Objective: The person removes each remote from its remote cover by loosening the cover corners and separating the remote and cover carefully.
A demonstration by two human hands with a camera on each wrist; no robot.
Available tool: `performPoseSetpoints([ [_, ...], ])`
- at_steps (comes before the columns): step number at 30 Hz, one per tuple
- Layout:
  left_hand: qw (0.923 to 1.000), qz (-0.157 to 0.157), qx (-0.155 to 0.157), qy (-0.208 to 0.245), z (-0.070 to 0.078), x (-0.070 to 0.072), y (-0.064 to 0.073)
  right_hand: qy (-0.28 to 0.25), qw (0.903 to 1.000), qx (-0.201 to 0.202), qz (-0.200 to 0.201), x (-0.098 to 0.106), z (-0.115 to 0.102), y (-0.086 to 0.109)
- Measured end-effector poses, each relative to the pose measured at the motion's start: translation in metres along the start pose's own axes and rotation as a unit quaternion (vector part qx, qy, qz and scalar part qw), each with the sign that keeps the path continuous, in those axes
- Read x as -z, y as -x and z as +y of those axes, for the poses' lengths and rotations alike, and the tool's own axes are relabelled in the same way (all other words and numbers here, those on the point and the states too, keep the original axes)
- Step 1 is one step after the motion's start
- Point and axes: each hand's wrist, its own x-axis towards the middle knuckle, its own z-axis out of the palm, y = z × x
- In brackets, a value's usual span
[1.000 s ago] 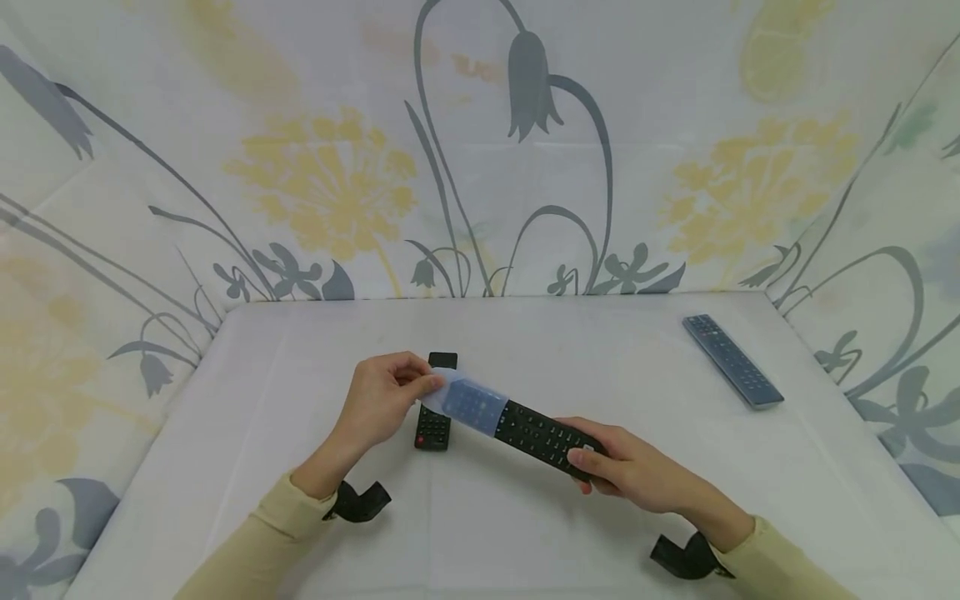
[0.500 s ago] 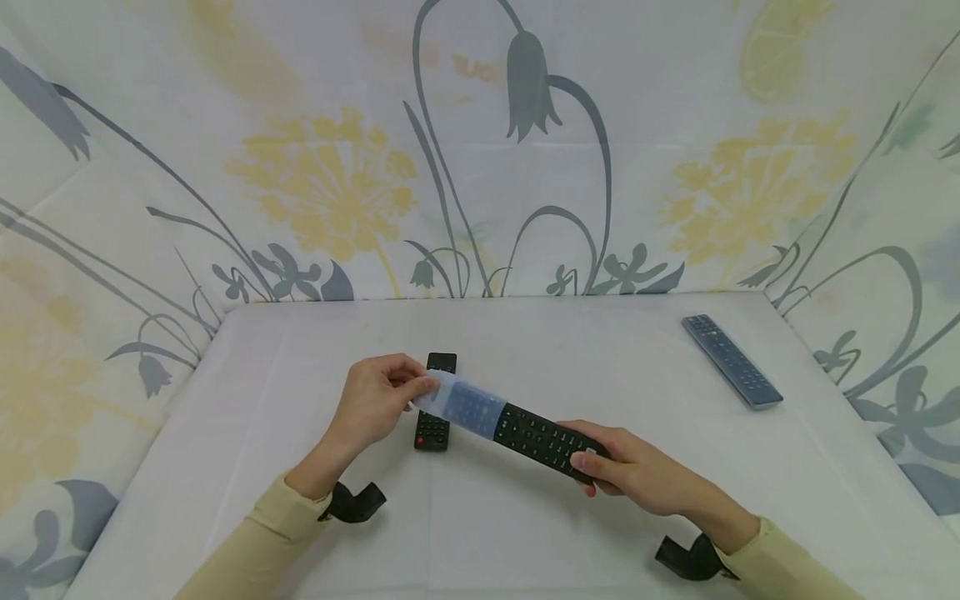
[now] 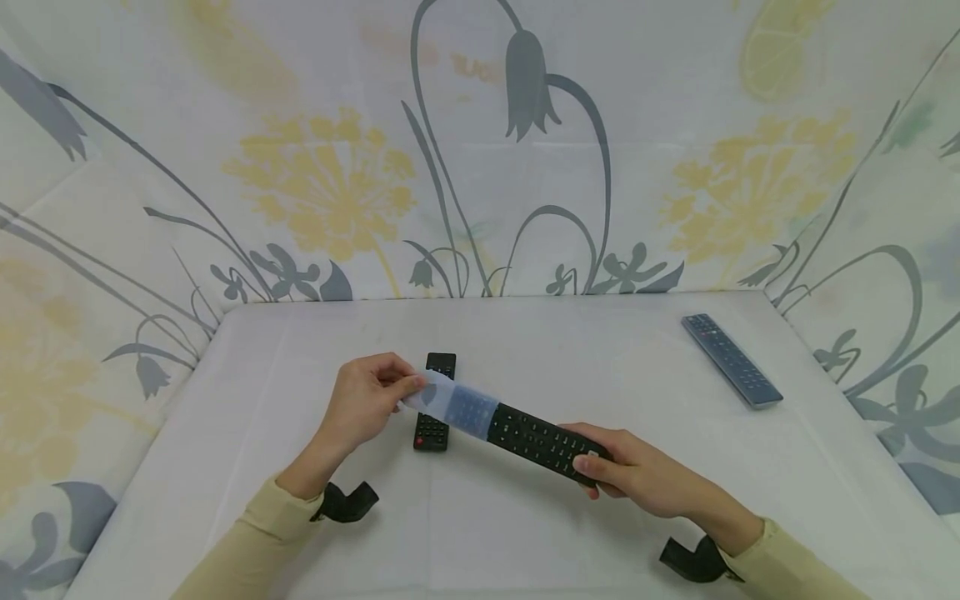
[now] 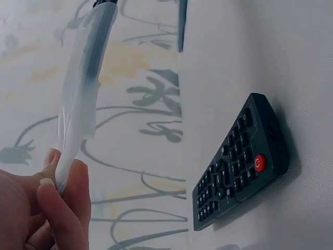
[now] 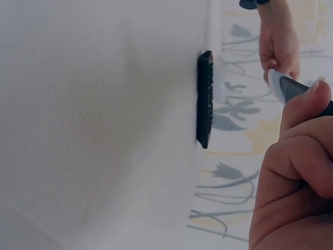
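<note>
My right hand [image 3: 637, 468] grips the near end of a black remote control [image 3: 543, 437], thumb on its button face. Over the remote's other end lies a translucent bluish sleeve [image 3: 471, 410], covering a shorter part of it. The sleeve's far end is pinched between thumb and fingers of my left hand [image 3: 367, 398]. In the left wrist view the sleeve [image 4: 78, 99] stretches from those fingers up to the remote, its lower part flat. Below the left hand a smaller black remote [image 3: 431, 432] with a red button lies on the table, partly hidden by the sleeve.
A third remote [image 3: 731, 361], dark with a bluish look, lies at the back right of the white table [image 3: 570, 342]. Floral cloth walls [image 3: 465, 167] enclose the table at the back and sides. Black wrist mounts [image 3: 348, 503] hang by both sleeves.
My left hand has moved left, drawing the sleeve further off the black remote, so less of the remote is covered. The right hand has shifted slightly right and down, still holding its end.
</note>
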Motion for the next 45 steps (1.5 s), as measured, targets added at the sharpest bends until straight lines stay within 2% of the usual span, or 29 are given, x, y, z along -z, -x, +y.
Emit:
performPoseSetpoints([
  [12,1.0,0.005,0.007,-0.001,-0.006,0.005,0.0,-0.001,1.0,-0.004,-0.002,0.001,-0.001,0.004],
  [21,0.9998,0.008,0.013,-0.009,-0.001,0.01,0.0,0.001,1.0,-0.002,-0.002,0.003,-0.001,0.006],
  [33,0.9998,0.009,0.012,-0.014,-0.005,0.008,0.002,0.003,0.9999,-0.012,-0.002,0.004,0.003,0.006],
  [37,0.9998,0.008,0.009,-0.013,-0.004,0.007,0.003,0.01,0.9999,-0.005,0.002,0.006,0.004,0.006],
  [45,1.0,0.004,0.003,-0.006,-0.004,0.005,0.01,0.033,0.9982,0.034,0.035,0.012,0.002,0.006],
])
